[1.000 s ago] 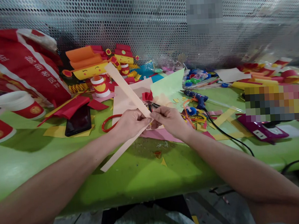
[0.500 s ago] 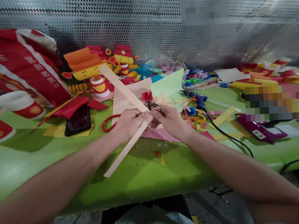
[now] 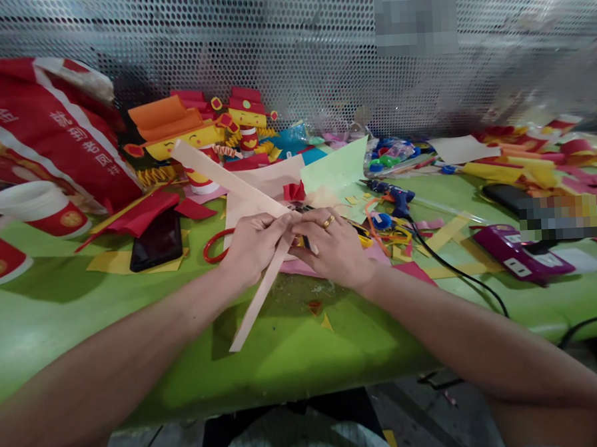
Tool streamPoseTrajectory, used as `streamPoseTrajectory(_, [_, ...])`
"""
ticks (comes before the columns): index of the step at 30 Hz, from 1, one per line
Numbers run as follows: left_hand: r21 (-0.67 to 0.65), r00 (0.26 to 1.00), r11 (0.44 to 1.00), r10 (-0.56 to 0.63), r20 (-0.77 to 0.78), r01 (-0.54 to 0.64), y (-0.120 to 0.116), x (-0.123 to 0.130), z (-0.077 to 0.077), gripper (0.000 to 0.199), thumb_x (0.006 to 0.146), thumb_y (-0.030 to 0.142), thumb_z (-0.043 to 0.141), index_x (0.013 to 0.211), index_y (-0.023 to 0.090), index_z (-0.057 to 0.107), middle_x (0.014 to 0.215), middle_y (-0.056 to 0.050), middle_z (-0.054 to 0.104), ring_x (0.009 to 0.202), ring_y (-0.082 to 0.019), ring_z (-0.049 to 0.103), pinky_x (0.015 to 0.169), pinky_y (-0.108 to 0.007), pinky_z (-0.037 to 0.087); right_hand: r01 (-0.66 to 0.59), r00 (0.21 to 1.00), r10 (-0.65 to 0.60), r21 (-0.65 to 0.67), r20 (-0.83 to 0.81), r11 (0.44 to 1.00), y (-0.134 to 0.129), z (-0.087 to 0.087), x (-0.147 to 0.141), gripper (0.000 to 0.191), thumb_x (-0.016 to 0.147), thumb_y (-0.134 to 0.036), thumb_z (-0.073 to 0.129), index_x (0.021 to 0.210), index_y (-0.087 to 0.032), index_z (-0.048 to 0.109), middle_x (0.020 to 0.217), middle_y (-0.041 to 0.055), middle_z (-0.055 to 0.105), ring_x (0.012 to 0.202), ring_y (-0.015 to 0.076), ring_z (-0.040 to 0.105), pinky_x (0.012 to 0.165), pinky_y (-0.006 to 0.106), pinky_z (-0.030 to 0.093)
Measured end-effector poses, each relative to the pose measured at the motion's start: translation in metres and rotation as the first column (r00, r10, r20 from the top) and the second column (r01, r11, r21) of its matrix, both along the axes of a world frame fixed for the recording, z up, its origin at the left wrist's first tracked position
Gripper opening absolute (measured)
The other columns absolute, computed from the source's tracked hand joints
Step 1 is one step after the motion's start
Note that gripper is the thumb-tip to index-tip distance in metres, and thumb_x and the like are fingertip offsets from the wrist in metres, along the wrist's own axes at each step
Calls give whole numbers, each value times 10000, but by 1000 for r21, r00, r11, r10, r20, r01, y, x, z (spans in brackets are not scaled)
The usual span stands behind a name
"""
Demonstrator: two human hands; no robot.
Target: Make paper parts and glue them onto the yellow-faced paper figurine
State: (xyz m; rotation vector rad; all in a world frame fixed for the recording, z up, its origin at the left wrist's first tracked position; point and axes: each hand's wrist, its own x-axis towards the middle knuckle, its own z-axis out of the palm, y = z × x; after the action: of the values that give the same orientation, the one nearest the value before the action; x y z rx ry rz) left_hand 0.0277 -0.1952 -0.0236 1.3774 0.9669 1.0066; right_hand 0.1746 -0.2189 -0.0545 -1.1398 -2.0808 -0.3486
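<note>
Two pale pink paper strips [image 3: 233,182] meet at an angle between my hands above the green table [image 3: 186,369]. My left hand [image 3: 253,246] pinches them where they join; one strip points up and left, the other down toward the table's front edge. Close against it, my right hand [image 3: 330,243], with a ring on one finger, has its fingertips pressed at the same joint. Behind the hands lie a pink sheet [image 3: 271,178], a light green sheet [image 3: 336,171] and a small red folded paper [image 3: 293,192]. Red scissor handles [image 3: 214,246] show beside my left hand.
A phone [image 3: 156,243], paper cups [image 3: 40,209] and a red bag [image 3: 48,130] are on the left. Paper figures [image 3: 176,133] stand behind. To the right are a glue gun [image 3: 394,195] with its cord, paper scraps [image 3: 402,235] and a purple power strip [image 3: 518,255].
The upper strip has tilted further left and the lower strip's end has swung right. My right hand has turned, its back and ring now showing.
</note>
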Motion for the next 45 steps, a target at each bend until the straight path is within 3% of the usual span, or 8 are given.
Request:
streamPoseTrajectory(3, [-65, 999, 998, -10, -32, 7, -2, 1, 4, 243, 757, 309, 638, 595, 128, 637, 560, -12, 634, 531, -107, 568, 544, -230, 462, -5, 996, 1, -42, -87, 999, -1, 3, 2, 210, 898, -317, 454, 848, -214, 630, 924, 91, 637, 902, 228, 564, 813, 391, 452])
streamPoseTrajectory(6, [-157, 999, 987, -32, 32, 37, -4, 2, 6, 211, 741, 310, 665, 641, 125, 660, 585, -23, 662, 527, -109, 593, 572, -241, 486, -125, 953, 73, -163, -293, 979, -1, 7, 5, 196, 891, -301, 462, 805, -212, 614, 854, 76, 648, 839, 200, 575, 753, 345, 467])
streamPoseTrajectory(12, [-177, 997, 982, -47, 66, 58, -6, 5, 4, 190, 761, 310, 653, 713, 131, 694, 633, -38, 698, 560, -126, 635, 593, -252, 510, -368, 640, -118, -438, -759, 820, 1, 14, 4, 302, 761, -447, 623, 652, -194, 499, 559, -29, 517, 504, 91, 484, 478, 239, 421])
streamPoseTrajectory(18, [-146, 992, 982, -120, 26, 123, -4, 3, 3, 204, 765, 324, 651, 686, 139, 689, 627, -37, 698, 566, -121, 633, 596, -240, 514, -544, 395, -281, -469, -875, 695, 4, 12, 0, 402, 601, -493, 744, 643, -191, 482, 524, -54, 525, 447, 74, 498, 436, 231, 466])
streamPoseTrajectory(29, [-82, 986, 983, -165, -27, 162, 0, 0, -2, 176, 727, 286, 624, 672, 130, 683, 630, -49, 695, 560, -129, 628, 608, -264, 526, -694, 350, -343, -487, -872, 530, 6, 16, 6, 308, 592, -382, 765, 690, -172, 560, 517, -52, 562, 423, 62, 501, 455, 221, 469])
streamPoseTrajectory(34, [-217, 946, 924, -284, 155, 314, 6, -4, 2, 171, 619, 135, 510, 635, 129, 680, 633, -72, 703, 603, -165, 659, 641, -280, 527, -727, 279, -321, -417, -905, 546, 6, 16, 9, 252, 586, -341, 759, 664, -175, 586, 517, -47, 580, 417, 66, 501, 458, 226, 470])
streamPoseTrajectory(38, [-346, 927, 864, -304, 219, 365, 13, -7, 2, 319, 752, 261, 422, 635, 117, 681, 623, -113, 696, 581, -168, 658, 597, -267, 518, -740, 279, -319, -414, -906, 529, 6, 15, 8, 235, 595, -331, 757, 680, -175, 605, 517, -45, 586, 434, 71, 504, 468, 228, 465])
streamPoseTrajectory(45, [-276, 950, 913, -263, 169, 301, 12, -4, -6, 236, 760, 348, 645, 679, 127, 646, 596, -54, 683, 531, -129, 637, 548, -225, 502, -748, 279, -333, -421, -901, 512, 7, 12, 7, 275, 573, -361, 773, 667, -174, 594, 544, -34, 596, 449, 78, 510, 482, 238, 462])
